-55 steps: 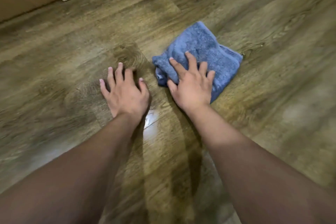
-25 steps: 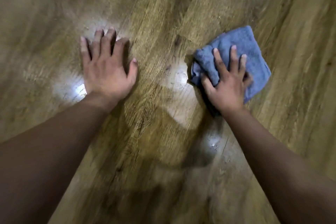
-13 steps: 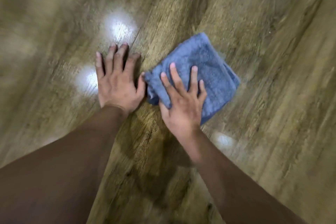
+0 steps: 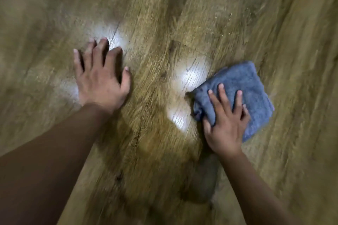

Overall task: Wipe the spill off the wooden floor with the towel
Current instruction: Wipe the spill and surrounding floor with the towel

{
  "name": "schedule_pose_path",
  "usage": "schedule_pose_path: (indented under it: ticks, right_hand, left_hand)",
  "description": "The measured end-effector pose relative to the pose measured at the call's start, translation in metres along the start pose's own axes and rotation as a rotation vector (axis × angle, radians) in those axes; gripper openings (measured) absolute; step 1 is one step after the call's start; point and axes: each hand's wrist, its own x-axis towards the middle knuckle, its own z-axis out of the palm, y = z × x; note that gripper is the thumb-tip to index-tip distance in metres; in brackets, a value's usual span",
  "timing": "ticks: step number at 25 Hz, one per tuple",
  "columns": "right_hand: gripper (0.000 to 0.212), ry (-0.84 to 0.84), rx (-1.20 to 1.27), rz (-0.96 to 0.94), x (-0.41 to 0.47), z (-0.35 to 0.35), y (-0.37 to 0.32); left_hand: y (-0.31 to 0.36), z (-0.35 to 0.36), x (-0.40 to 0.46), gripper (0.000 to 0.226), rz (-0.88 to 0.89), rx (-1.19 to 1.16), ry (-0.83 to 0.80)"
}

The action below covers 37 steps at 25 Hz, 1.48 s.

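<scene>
Head view: folded blue-grey terry towel [image 4: 243, 86] is pressed onto brown wooden plank floor [image 4: 182, 5] by right hand [image 4: 226, 126], fingers straight, thumb tucked at its edge. Left hand [image 4: 102, 84] is laid flat, fingers spread, on bare boards well apart.

**No readable text in view**

Nothing can be read anywhere: no words, labels, brand marks, numbers or signs. The wooden floor [image 4: 182, 14] carries only grain lines and bright glare patches. The folded blue towel [image 4: 243, 82] at the right shows plain terry cloth on the side that faces up; a pale speck at its far right edge may be a tag, but motion blur makes it too small and soft to tell, and no lettering shows on it.
</scene>
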Motion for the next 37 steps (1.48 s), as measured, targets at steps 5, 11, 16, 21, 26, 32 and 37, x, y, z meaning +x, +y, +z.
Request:
schedule_pose_path:
  ticks: [5,11,16,21,26,32,37]
  right_hand:
    - [0.064,0.005,0.141,0.286,0.086,0.003,-0.014]
    - [0.071,-0.062,0.09,-0.071,0.063,-0.005,-0.054]
    - [0.074,-0.126,-0.006,-0.253,-0.047,-0.002,-0.049]
    - [0.066,-0.16,0.008,-0.146,-0.121,-0.01,0.062]
    - [0.075,-0.175,0.05,0.289,-0.064,-0.018,0.169]
    - [0.063,-0.058,0.17,0.453,0.01,0.002,0.111]
    - [0.07,-0.051,0.091,-0.075,-0.077,0.004,0.051]
  left_hand:
    - [0.002,0.0,0.002,0.049,-0.003,0.05,-0.018]
    - [0.007,-0.008,0.005,0.061,-0.031,0.115,-0.156]
    - [0.043,-0.026,0.002,0.07,0.005,0.124,-0.432]
    - [0.142,-0.006,-0.042,0.118,-0.04,0.013,-0.74]
    - [0.141,0.001,-0.038,0.128,-0.118,0.012,-0.799]
    - [0.148,-0.009,-0.039,0.126,-0.085,0.026,-0.877]
    - [0.15,-0.014,-0.04,0.128,-0.085,0.012,-0.894]
